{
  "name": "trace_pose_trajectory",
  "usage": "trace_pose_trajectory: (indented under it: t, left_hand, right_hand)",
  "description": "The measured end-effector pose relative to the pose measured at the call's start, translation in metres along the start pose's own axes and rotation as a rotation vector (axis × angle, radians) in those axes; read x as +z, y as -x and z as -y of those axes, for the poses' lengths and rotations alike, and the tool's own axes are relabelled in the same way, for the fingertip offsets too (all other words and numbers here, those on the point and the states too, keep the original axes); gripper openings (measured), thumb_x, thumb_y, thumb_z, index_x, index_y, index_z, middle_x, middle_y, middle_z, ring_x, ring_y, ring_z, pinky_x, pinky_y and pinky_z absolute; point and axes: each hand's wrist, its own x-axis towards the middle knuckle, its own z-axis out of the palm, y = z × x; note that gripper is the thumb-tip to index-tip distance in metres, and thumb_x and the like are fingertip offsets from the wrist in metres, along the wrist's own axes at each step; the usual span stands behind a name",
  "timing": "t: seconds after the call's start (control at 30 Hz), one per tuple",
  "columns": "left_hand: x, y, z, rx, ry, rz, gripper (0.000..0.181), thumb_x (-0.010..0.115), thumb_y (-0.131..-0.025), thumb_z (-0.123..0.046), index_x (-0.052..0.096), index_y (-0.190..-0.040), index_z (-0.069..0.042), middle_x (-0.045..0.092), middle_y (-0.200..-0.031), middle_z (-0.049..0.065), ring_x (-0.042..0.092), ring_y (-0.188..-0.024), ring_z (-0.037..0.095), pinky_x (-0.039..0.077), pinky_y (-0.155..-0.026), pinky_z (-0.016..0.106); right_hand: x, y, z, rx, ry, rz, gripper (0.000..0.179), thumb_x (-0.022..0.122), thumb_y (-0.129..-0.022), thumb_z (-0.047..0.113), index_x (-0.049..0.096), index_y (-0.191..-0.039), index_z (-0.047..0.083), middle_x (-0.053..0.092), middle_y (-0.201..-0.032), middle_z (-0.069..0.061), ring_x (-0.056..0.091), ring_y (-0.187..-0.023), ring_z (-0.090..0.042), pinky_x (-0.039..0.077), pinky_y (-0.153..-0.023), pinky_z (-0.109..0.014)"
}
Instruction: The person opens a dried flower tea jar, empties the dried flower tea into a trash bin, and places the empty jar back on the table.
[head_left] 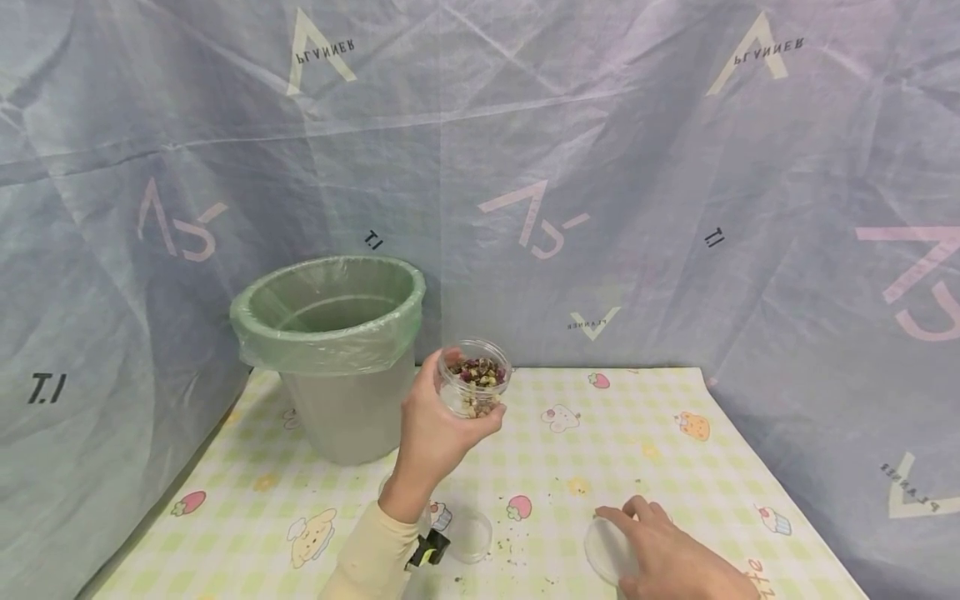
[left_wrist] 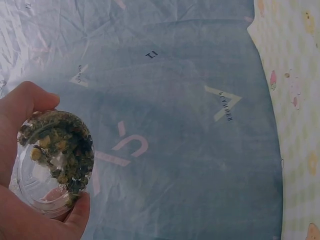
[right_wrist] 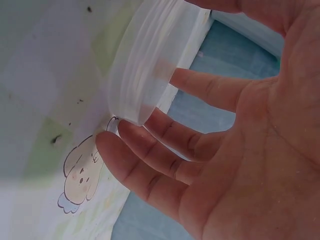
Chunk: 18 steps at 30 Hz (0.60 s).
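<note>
Raised above the table beside the bin, my left hand [head_left: 442, 417] grips a clear round jar [head_left: 453, 398] from its side, thumb and fingers around it. Dried flowers [head_left: 482, 375] in yellow, dark red and green lie inside, and the jar is tilted with its mouth uncovered. In the left wrist view they gather along one side of the jar [left_wrist: 37, 172]. Low at the right, my right hand [head_left: 660, 546] holds a translucent round lid [head_left: 606, 550] by its edge. The right wrist view shows the lid's ridged side [right_wrist: 140, 65] between thumb and fingertips.
A grey bin [head_left: 348, 417] with a green plastic liner [head_left: 337, 354] stands at the back left. Another clear round lid [head_left: 471, 537] lies near my left wrist. Dark crumbs are scattered on the checked tablecloth [head_left: 555, 467]. A grey-blue cloth [head_left: 637, 167] hangs behind and at both sides.
</note>
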Motion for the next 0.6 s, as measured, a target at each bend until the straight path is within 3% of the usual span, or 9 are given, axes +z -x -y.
trace_pose_trajectory:
  t: [0.6]
  left_hand:
    - [-0.020,-0.005,-0.009,0.042,0.012,-0.061,0.090,0.097,-0.065,-0.022,0.053,-0.143,-0.015,0.063,-0.132,-0.003,0.061,-0.122,0.017,0.047,-0.105,0.044]
  right_hand:
    - [-0.001,-0.001,0.002,0.066,0.009,0.015,0.085,0.084,-0.069,0.025,0.052,-0.148,0.027,0.050,-0.128,0.004,0.046,-0.105,-0.019,0.047,-0.070,-0.033]
